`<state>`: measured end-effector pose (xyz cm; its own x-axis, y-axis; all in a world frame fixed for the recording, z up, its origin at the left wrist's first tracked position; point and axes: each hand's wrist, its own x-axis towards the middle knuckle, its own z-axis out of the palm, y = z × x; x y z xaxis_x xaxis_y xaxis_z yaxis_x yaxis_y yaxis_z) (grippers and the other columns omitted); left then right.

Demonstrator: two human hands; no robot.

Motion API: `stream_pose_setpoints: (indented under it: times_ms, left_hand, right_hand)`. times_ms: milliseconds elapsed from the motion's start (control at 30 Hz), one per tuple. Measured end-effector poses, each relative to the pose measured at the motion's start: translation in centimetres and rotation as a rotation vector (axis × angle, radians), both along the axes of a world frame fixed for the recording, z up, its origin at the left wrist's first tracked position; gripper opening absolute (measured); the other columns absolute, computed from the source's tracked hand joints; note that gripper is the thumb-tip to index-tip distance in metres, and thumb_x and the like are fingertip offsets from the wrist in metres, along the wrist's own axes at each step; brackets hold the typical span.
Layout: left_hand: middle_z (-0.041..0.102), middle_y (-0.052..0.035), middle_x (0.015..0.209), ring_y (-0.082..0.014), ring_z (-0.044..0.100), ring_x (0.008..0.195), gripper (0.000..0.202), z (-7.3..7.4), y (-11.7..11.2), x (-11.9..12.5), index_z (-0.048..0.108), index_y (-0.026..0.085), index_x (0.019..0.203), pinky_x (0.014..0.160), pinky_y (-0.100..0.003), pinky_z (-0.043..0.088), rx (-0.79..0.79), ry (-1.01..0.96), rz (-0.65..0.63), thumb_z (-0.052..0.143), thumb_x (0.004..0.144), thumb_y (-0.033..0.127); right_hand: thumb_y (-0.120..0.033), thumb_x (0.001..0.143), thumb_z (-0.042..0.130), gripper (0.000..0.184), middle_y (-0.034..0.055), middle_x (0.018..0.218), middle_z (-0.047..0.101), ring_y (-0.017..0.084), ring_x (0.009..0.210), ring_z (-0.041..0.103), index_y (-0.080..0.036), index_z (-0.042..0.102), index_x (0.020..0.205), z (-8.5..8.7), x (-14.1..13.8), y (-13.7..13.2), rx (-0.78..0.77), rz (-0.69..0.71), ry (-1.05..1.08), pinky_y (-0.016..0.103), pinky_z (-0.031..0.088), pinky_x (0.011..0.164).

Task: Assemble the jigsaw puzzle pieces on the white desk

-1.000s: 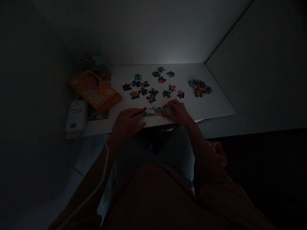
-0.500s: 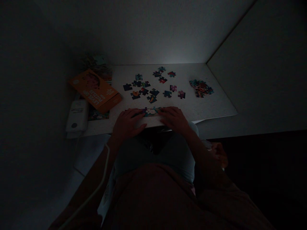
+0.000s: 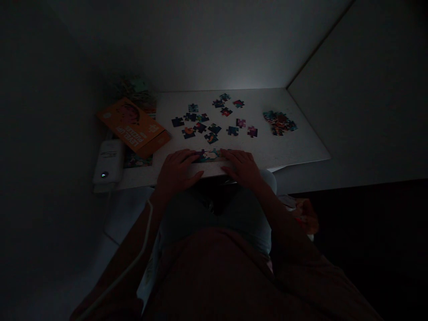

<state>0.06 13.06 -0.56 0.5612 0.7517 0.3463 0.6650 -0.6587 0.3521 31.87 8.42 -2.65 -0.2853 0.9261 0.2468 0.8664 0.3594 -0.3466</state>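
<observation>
Since a second ago the right hand [image 3: 241, 166] has slid back from the far end of the joined strip of colourful cardboard puzzle pieces [image 3: 210, 154] toward the near edge of the white counter [image 3: 294, 145]. Head view: both grips lie flat and released, the left hand [image 3: 177, 170] touching the strip's other end. Loose dark puzzle pieces [image 3: 214, 120] lie beyond the grips; an orange cardboard box [image 3: 133, 127] lies beyond the left one.
</observation>
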Motion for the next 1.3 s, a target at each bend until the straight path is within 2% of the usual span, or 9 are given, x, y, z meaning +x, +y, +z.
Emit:
stream_pose_setpoints:
  times_ms: [200,433,633,867,967,1133,1300]
  left_hand:
    - [0.076,-0.0153,0.162,-0.042,0.069,0.152,0.055,0.1,0.0,0.0,0.074,0.029,0.157,0.125,-0.066,0.054,-0.025,-0.009,-0.004,0.076,0.106,0.049]
    - [0.077,-0.0167,0.161,-0.0425,0.07,0.151,0.055,0.2,0.0,0.1,0.076,0.026,0.156,0.124,-0.066,0.055,-0.017,-0.018,-0.012,0.075,0.107,0.049]
    - [0.076,-0.0148,0.162,-0.0418,0.068,0.153,0.055,0.3,-0.1,0.1,0.075,0.028,0.157,0.128,-0.066,0.053,-0.041,-0.016,-0.012,0.075,0.107,0.05]
    - [0.072,-0.0189,0.165,-0.0432,0.066,0.155,0.064,0.1,0.0,0.2,0.068,0.023,0.16,0.133,-0.064,0.049,-0.028,-0.031,0.083,0.076,0.104,0.053]
    - [0.072,-0.0204,0.164,-0.0433,0.065,0.155,0.07,-0.1,0.1,0.2,0.063,0.021,0.163,0.133,-0.064,0.049,-0.027,-0.043,0.126,0.077,0.103,0.053]
    - [0.072,-0.0221,0.163,-0.0432,0.065,0.154,0.071,-0.3,0.2,0.2,0.06,0.019,0.164,0.133,-0.063,0.048,-0.013,-0.048,0.146,0.075,0.105,0.054]
    - [0.07,-0.0214,0.167,-0.0423,0.062,0.158,0.069,0.0,0.2,0.3,0.061,0.02,0.166,0.135,-0.061,0.046,-0.042,0.012,0.136,0.073,0.107,0.055]
  right_hand:
    - [-0.049,0.119,0.06,0.055,0.0084,0.174,0.068,0.04,0.157,0.061,-0.037,0.063,0.172,0.0,0.1,0.1,-0.015,0.024,-0.004,0.065,0.047,0.126]
    - [-0.05,0.12,0.061,0.054,0.0078,0.172,0.07,0.038,0.154,0.062,-0.035,0.065,0.171,-0.3,0.1,0.1,0.034,0.029,-0.043,0.06,0.048,0.123]
    - [-0.05,0.122,0.058,0.052,0.0078,0.168,0.072,0.038,0.147,0.063,-0.035,0.065,0.171,-0.8,0.2,0.1,0.102,0.017,-0.111,0.057,0.051,0.116]
    - [-0.052,0.121,0.06,0.049,0.0048,0.168,0.072,0.038,0.149,0.063,-0.039,0.068,0.168,-0.7,0.8,0.3,0.106,0.002,-0.082,0.059,0.05,0.119]
    - [-0.052,0.12,0.061,0.049,0.0057,0.168,0.073,0.038,0.149,0.064,-0.036,0.069,0.166,-0.7,1.7,0.3,0.098,-0.013,-0.066,0.059,0.049,0.119]
    - [-0.052,0.117,0.066,0.06,0.0132,0.158,0.079,0.042,0.145,0.067,-0.028,0.062,0.172,-0.7,4.6,0.0,0.067,-0.074,-0.03,0.063,0.05,0.117]
    - [-0.05,0.117,0.065,0.049,0.0107,0.164,0.076,0.042,0.148,0.068,-0.032,0.069,0.163,-0.7,7.6,-0.1,0.059,-0.06,-0.004,0.065,0.052,0.117]
